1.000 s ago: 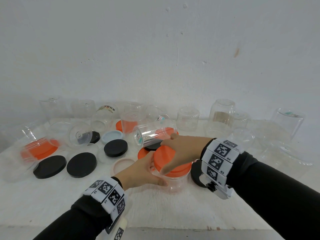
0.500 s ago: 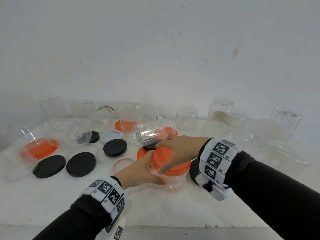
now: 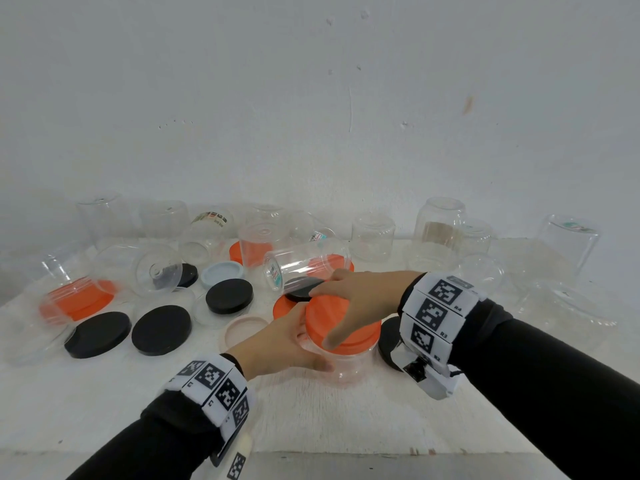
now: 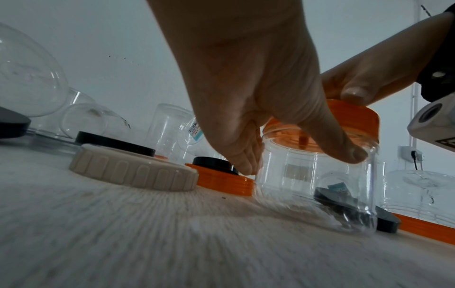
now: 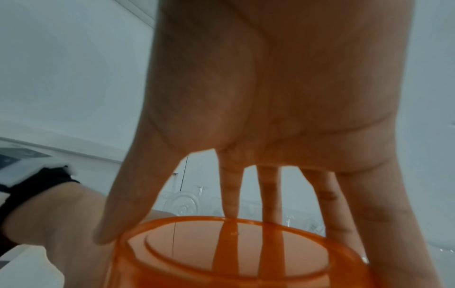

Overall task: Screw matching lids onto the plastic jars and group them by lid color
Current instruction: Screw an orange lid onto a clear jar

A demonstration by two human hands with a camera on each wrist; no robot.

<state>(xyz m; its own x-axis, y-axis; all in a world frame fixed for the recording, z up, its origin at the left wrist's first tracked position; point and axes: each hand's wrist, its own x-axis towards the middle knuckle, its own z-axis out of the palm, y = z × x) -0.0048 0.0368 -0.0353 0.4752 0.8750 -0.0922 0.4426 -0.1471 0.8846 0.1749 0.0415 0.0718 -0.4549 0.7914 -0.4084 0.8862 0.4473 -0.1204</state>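
Both hands shared the grip on one short clear plastic jar (image 3: 346, 367) standing upright near the front of the white tabletop (image 3: 104, 403). Left hand (image 3: 277, 344) wrapped its fingers and thumb around the jar's wall just under the neck. Right hand (image 3: 360, 299) arched over the round orange plastic lid (image 3: 341, 329) seated on the jar's mouth, thumb on the near rim and fingers curled over the far rim. Just left of the jar lay a ribbed beige lid (image 3: 242, 330), then two flat black lids (image 3: 161, 330). Behind the jar a second orange lid (image 4: 221, 180) lay flat. Farther back, empty clear jars (image 3: 373, 237) stood or lay along the white wall (image 3: 311, 98).
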